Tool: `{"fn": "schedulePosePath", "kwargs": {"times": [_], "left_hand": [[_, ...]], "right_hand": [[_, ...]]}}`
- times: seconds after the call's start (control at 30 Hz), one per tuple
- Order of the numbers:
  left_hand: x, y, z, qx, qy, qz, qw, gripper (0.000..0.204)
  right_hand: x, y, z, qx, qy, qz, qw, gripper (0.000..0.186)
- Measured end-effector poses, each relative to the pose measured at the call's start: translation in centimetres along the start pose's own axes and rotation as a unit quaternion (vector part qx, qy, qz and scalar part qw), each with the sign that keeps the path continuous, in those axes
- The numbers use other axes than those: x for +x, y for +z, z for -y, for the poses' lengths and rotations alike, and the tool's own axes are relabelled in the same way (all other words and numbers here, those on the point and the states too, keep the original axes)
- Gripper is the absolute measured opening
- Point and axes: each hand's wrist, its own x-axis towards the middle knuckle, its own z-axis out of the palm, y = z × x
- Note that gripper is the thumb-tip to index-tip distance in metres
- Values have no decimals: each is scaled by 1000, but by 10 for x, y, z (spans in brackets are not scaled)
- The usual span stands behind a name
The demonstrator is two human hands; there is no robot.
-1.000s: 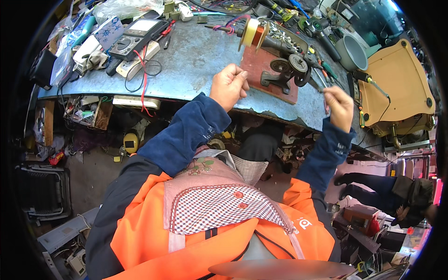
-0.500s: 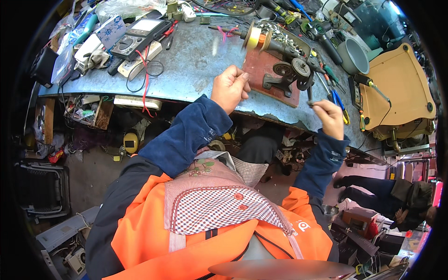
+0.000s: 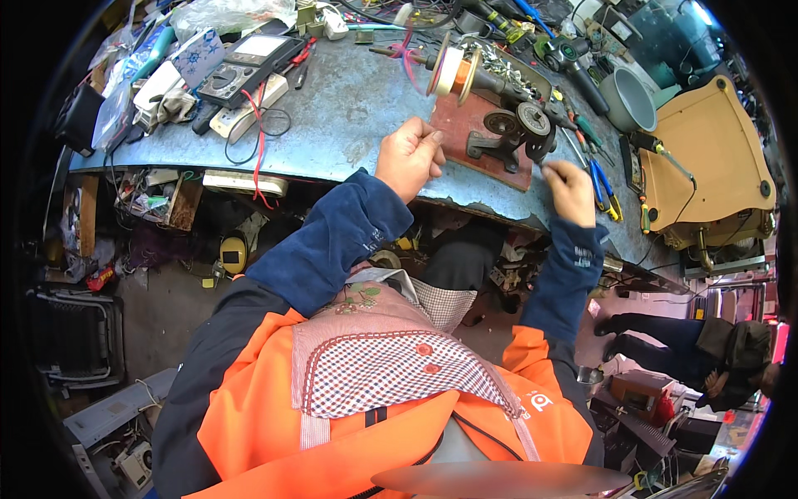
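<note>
A hand-cranked coil winder (image 3: 496, 148) with round counter dials stands on a red-brown board (image 3: 453, 125) at the bench's front edge. On its shaft sits a bobbin (image 3: 451, 73) with pale flanges and yellow and orange windings. Just left of the board, my left hand (image 3: 410, 158) is closed in a pinch; whatever lies between the fingers is too fine to make out. My right hand (image 3: 571, 195) is closed around the winder's crank handle, most of which the fingers hide. Pink strands (image 3: 407, 62) at the shaft's left end are blurred.
A multimeter (image 3: 241, 71) with red and black leads lies at the left of the blue bench (image 3: 349, 100). Behind the winder is a tray of metal parts (image 3: 524, 75). Pliers (image 3: 605, 191), a grey bowl (image 3: 629, 100) and a tan panel (image 3: 715, 158) are at right. Another person (image 3: 723, 358) stands far right.
My right hand has moved left and slightly up with the crank, closer to the dials. The bobbin and pink strands have turned. My left hand has stayed in place.
</note>
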Motion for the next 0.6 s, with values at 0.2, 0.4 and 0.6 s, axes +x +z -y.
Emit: {"fn": "schedulePosePath", "kwargs": {"times": [0.2, 0.4, 0.6], "left_hand": [[1, -2, 8, -5, 17, 6, 1000, 14], [2, 2, 4, -8, 0, 0, 1000, 15], [1, 1, 4, 14, 10, 13, 1000, 13]], "right_hand": [[-16, -44, 28, 218, -58, -41, 973, 9], [59, -9, 0, 204, -65, -220, 952, 13], [13, 0, -1, -33, -16, -19, 999, 20]]}}
